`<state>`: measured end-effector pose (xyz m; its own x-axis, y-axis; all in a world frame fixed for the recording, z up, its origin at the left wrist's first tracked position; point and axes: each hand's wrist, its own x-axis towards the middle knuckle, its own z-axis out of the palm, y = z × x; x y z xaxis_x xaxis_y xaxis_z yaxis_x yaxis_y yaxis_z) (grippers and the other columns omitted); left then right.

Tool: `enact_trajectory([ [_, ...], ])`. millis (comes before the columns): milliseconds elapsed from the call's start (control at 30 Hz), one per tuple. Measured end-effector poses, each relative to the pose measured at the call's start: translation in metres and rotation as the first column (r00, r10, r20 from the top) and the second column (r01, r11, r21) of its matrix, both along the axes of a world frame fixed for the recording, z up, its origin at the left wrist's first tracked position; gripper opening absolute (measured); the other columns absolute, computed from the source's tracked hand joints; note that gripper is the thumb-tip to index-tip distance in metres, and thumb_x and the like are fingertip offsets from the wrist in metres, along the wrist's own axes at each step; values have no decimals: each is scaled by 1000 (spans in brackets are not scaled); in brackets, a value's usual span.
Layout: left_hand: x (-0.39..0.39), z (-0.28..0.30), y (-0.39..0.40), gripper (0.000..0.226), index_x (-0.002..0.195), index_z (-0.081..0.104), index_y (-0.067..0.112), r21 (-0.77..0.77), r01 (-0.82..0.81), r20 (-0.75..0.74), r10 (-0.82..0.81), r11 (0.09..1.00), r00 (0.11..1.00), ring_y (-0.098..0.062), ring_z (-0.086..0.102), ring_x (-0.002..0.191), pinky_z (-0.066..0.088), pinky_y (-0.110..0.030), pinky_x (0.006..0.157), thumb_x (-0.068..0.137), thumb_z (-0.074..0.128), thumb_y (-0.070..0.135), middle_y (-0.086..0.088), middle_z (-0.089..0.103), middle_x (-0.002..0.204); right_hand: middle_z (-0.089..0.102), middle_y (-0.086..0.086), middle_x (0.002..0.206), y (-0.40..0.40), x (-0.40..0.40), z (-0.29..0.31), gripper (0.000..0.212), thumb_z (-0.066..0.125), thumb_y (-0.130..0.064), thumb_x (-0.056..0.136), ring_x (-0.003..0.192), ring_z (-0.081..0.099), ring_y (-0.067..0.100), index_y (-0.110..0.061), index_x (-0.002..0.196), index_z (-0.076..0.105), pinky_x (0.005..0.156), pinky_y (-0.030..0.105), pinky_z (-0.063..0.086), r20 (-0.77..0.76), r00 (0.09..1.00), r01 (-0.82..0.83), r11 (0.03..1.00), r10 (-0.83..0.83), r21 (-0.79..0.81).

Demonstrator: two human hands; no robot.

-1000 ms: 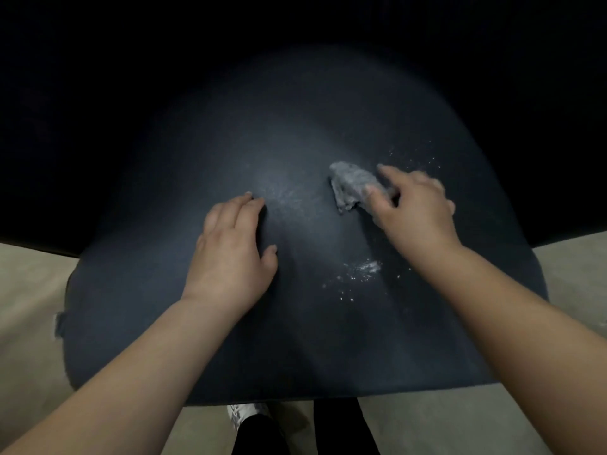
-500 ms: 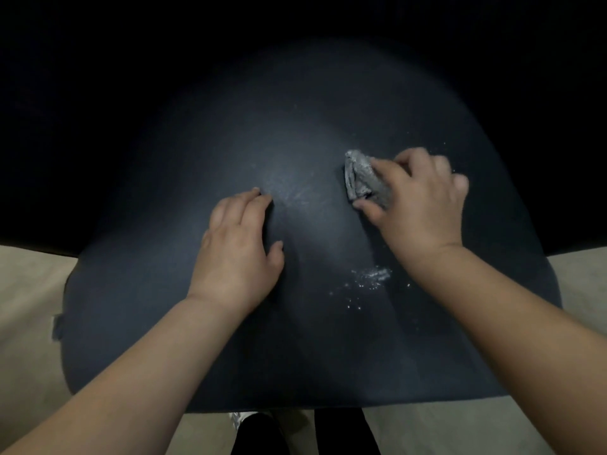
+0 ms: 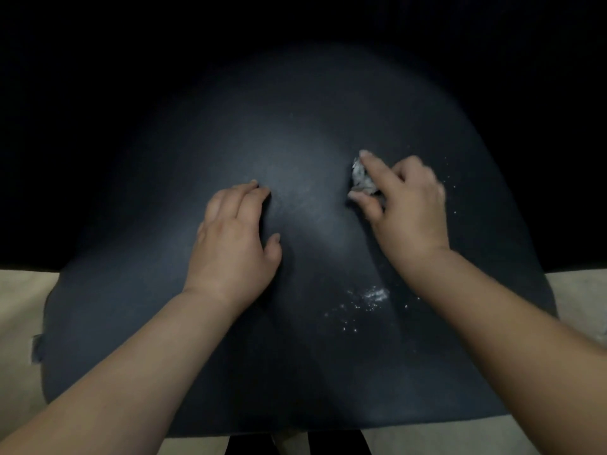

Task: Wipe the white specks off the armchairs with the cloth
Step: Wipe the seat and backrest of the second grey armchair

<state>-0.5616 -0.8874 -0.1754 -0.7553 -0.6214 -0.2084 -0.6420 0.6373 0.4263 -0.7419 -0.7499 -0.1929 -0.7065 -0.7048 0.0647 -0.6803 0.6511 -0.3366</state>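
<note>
The bunched cloth [image 3: 361, 178], pinched in the right hand [image 3: 407, 205], has been swept toward the armchair [image 3: 164, 323] seat's far edge; near-edge specks [image 3: 368, 298] remain unwiped. The left hand [image 3: 235, 238] is still pressed flat.

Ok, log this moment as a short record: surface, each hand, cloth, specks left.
surface: dark armchair cushion, seen from above
left hand: flat on the cushion, fingers straight, holds nothing
right hand: grips the cloth, pressing it to the cushion
cloth: grey, crumpled, mostly hidden under the fingers
specks: white cluster near the right forearm; a few scattered specks right of the right hand
</note>
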Motion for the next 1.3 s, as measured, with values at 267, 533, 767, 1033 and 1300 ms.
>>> enact_trajectory([
  [267,-6,-2,-13,61,138,45,14,2,6,-17,-6,1000,1000,-24,29,135,28,-40,112,82,66,25,-3,41,144,51,19,102,1,-29,-14,51,63,-19,85,93,49,38,-20,136,55,82,47,46,-24,982,187,981,-189,-53],
  [533,-8,-4,-13,60,137,47,14,11,-5,-24,5,1000,1000,-24,31,135,29,-43,113,80,66,24,-3,42,144,53,6,93,3,56,-14,61,60,-19,73,83,40,22,-20,133,56,70,34,41,16,971,-236,969,238,-73],
  [767,-6,-3,-14,61,138,46,15,26,-3,-30,4,1000,1000,-23,30,136,30,-43,113,81,66,24,-2,41,145,54,17,99,-14,-10,-22,55,54,-14,77,87,49,36,-14,132,58,79,43,46,-4,985,169,976,-172,-137],
  [1033,-5,-1,-16,62,140,45,14,31,-15,-14,15,999,1000,-22,27,136,27,-40,113,82,66,25,-2,40,146,52,8,94,6,46,-20,57,47,-22,76,81,43,26,-17,132,57,71,37,45,5,987,-160,980,162,-121],
  [1300,6,1,-32,62,139,46,11,12,-81,5,81,997,997,-24,29,134,27,-39,114,82,66,22,-5,41,144,56,12,96,-66,62,-21,61,71,-10,71,85,50,31,-16,130,59,74,40,47,69,985,-145,970,161,-195],
])
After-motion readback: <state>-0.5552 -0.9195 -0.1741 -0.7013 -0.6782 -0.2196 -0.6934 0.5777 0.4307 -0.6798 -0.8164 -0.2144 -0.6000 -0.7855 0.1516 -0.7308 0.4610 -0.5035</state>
